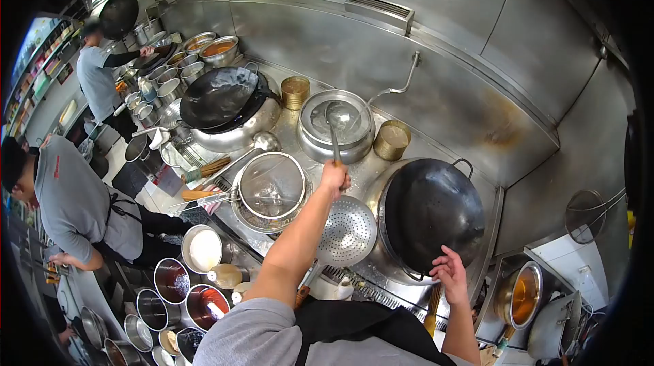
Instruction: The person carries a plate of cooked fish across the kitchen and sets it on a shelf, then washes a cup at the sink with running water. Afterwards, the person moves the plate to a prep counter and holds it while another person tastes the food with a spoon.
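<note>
My left hand (pixel 334 179) is closed round the handle of a ladle (pixel 334 136). The ladle's bowl dips into the water of a round metal pot (pixel 308 141), under a bent tap (pixel 409 78). My right hand (pixel 449 275) holds nothing, its fingers loosely bent and apart. It hovers by the near right rim of a large black wok (pixel 436 213), close to the wok's near loop handle; whether it touches the rim I cannot tell. Below my left wrist lies a perforated strainer (pixel 346 231).
A mesh sieve (pixel 272 185) rests left of my forearm. Another wok (pixel 219 97) sits farther left; tins (pixel 295 92) flank the pot. Seasoning containers (pixel 172 280) line the lower left. A pot of amber liquid (pixel 524 294) stands right. Two people (pixel 88 209) (pixel 99 76) work at left.
</note>
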`<state>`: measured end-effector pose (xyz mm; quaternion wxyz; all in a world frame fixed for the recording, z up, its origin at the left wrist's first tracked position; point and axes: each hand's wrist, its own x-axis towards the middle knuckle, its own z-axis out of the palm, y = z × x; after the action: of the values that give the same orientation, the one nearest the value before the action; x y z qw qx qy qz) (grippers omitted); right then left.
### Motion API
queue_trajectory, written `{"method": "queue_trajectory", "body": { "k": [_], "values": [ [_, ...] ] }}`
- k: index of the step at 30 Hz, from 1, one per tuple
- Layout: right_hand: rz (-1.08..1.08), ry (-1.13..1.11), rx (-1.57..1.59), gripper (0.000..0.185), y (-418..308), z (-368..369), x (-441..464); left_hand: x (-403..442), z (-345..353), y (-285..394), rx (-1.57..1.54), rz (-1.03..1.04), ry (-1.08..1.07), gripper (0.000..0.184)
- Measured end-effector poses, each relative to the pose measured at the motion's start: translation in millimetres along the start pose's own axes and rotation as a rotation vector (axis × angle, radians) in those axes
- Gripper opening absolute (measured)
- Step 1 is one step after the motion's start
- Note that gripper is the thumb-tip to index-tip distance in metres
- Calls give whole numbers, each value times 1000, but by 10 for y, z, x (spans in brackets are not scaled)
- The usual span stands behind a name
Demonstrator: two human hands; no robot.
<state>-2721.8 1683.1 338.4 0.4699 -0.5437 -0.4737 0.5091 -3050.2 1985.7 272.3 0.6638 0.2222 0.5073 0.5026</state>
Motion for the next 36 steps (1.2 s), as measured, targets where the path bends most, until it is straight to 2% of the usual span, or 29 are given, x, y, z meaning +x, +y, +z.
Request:
{"method": "queue_trajectory", "body": {
  "k": [1, 3, 4, 5, 7, 10, 14, 16, 18, 20, 23, 26, 27, 28, 29, 30, 31, 33, 34, 36],
  "values": [
    [-7, -24, 5, 64, 4, 42, 41, 0, 60, 55, 10, -6, -1, 39],
    [-10, -34, 44, 62, -3, 168, 144, -31, 175, 213, -313, -76, -170, 14],
    [-13, -77, 63, 61, 8, 226, 211, -78, 229, 295, -390, -92, -175, 12],
    [-17, -121, 81, 60, 16, 288, 282, -96, 260, 358, -386, -91, -173, 12],
    [-45, -161, 63, 58, 12, 413, 454, -150, 319, 489, -578, -149, -222, 10],
    [-55, -264, 60, 55, 20, 575, 746, -321, 402, 614, -627, -161, -266, 9],
    [-5, -230, 186, 52, 84, 802, 1200, -693, 495, 688, -702, -202, -381, 8],
    [118, -156, 333, 48, 131, 889, 1501, -1061, 539, 701, -689, -226, -425, 8],
    [143, -84, 367, 46, 263, 934, 1884, -1477, 522, 683, -671, -254, -466, 9],
    [176, 43, 417, 43, 366, 910, 2268, -1882, 486, 629, -611, -234, -554, 14],
    [152, 238, 410, 42, 430, 757, 2778, -2397, 415, 592, -599, -337, -617, 23],
    [136, 356, 373, 32, 613, 466, 3061, -2757, 366, 524, -547, -445, -622, 40],
    [142, 397, 362, 28, 703, 362, 3079, -2805, 350, 479, -540, -471, -625, 40],
    [157, 423, 363, 28, 735, 273, 3025, -2847, 327, 422, -513, -490, -656, 53],
    [163, 432, 246, 23, 805, 187, 2936, -2899, 300, 353, -487, -517, -686, 66],
    [175, 438, 128, 19, 887, 69, 2828, -2952, 285, 298, -470, -535, -702, 71],
    [203, 465, 126, 19, 909, -68, 2706, -2989, 274, 260, -445, -547, -717, 70],
    [326, 339, -347, 21, 935, -307, 2462, -3104, 273, 215, -350, -532, -717, 56],
    [344, 353, -341, 21, 945, -392, 2335, -3132, 265, 193, -253, -514, -736, 65],
    [-16, 392, -833, 30, 927, -559, 2113, -3167, 226, 146, -134, -481, -786, 69]
  ]
}}
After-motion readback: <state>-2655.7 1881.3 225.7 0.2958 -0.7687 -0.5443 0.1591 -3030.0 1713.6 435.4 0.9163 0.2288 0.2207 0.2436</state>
